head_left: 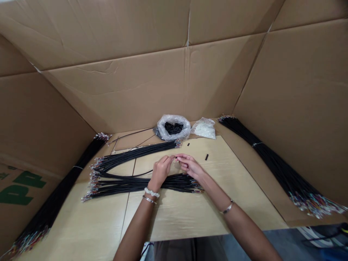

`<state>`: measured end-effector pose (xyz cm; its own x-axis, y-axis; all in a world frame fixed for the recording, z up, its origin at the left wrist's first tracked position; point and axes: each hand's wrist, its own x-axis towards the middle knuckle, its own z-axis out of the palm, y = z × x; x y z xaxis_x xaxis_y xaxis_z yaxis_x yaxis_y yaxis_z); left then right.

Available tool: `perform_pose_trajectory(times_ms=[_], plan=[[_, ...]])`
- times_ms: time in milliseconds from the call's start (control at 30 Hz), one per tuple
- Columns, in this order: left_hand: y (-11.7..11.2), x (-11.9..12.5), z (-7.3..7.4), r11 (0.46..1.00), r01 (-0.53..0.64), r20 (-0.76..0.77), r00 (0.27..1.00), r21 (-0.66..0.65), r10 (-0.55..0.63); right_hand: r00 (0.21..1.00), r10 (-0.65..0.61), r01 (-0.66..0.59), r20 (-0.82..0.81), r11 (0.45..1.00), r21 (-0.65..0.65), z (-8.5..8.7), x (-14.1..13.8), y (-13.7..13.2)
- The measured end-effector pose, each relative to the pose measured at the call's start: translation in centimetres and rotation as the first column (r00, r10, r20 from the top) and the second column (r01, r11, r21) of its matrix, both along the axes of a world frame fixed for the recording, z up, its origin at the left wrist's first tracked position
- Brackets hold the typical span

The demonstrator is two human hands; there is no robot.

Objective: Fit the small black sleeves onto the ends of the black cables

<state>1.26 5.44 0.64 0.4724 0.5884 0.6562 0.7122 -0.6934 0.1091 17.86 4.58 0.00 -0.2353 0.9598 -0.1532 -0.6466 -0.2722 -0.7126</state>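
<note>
My left hand is closed in a pinch over the table, and a single black cable runs up into it from the left. Fingertip to fingertip with it, my right hand pinches at the same spot; a tiny dark bit shows there, too small to name. Below both hands lies a bundle of black cables with bare coloured wire ends. Another row of black cables rests behind them. Two short black tube pieces, one nearer and one farther, lie right of my hands.
At the back stand an open plastic bag of black pieces and a clear bag of white pieces. Tied cable bundles lie along the left and right sides. Cardboard walls enclose the table.
</note>
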Motion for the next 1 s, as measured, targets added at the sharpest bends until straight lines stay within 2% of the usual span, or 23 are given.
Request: perform_pose_trajectory(times_ms=[133, 333, 433, 700, 1000], plan=[[-0.2, 0.1, -0.1, 0.997, -0.040, -0.021, 0.999, 0.070, 0.042, 1.000, -0.019, 0.019, -0.002, 1.000, 0.005, 0.1, -0.1, -0.1], [-0.5, 0.4, 0.1, 0.993, -0.082, -0.004, 0.997, 0.089, 0.083, 0.999, -0.035, 0.034, -0.025, 0.999, -0.011, 0.0, -0.4, -0.2], [-0.6, 0.6, 0.0, 0.995, -0.089, 0.032, 0.996, 0.051, 0.088, 0.999, -0.045, 0.044, -0.030, 0.999, -0.022, 0.1, -0.6, -0.3], [-0.7, 0.9, -0.1, 0.986, -0.056, 0.156, 0.985, -0.154, 0.080, 0.997, -0.068, 0.067, -0.032, 0.997, -0.034, 0.1, -1.0, -0.4], [-0.6, 0.8, 0.0, 0.987, -0.064, 0.132, 0.988, -0.149, 0.084, 0.988, -0.129, 0.130, 0.088, 0.992, -0.007, 0.4, -1.2, -0.8]])
